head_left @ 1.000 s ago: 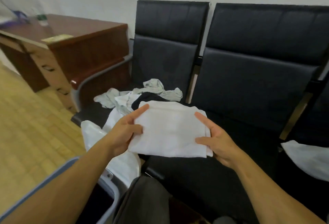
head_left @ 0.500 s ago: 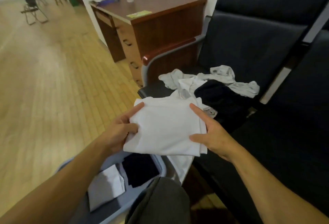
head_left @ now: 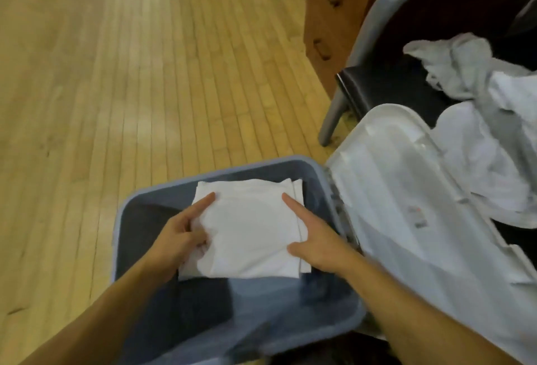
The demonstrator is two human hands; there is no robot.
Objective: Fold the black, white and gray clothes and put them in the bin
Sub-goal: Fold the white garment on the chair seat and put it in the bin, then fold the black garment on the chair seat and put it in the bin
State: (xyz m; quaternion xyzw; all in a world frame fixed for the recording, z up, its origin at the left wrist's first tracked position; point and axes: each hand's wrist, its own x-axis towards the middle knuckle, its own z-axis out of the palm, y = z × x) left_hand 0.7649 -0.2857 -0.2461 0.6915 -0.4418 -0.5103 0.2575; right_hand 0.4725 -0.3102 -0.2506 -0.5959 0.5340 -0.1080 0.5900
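A folded white garment point(head_left: 250, 228) lies flat between my two hands inside the blue-grey bin point(head_left: 128, 208) on the floor. My left hand point(head_left: 180, 237) grips its left edge, index finger stretched along the top and the other fingers curled under. My right hand point(head_left: 313, 237) holds the right edge the same way, thumb on top. Dark folded clothes point(head_left: 203, 300) lie in the bin underneath. A heap of unfolded white and grey clothes point(head_left: 482, 120) rests on the black seat at the right.
The bin's translucent white lid point(head_left: 406, 190) leans open against the seat, right of the bin. A grey chair leg point(head_left: 334, 115) and a wooden drawer unit point(head_left: 325, 16) stand behind. Wooden plank floor point(head_left: 116, 74) fills the left side.
Both hands carried the folded white garment left and down from above the seat into the bin. My view swung from the chairs down to the bin and floor.
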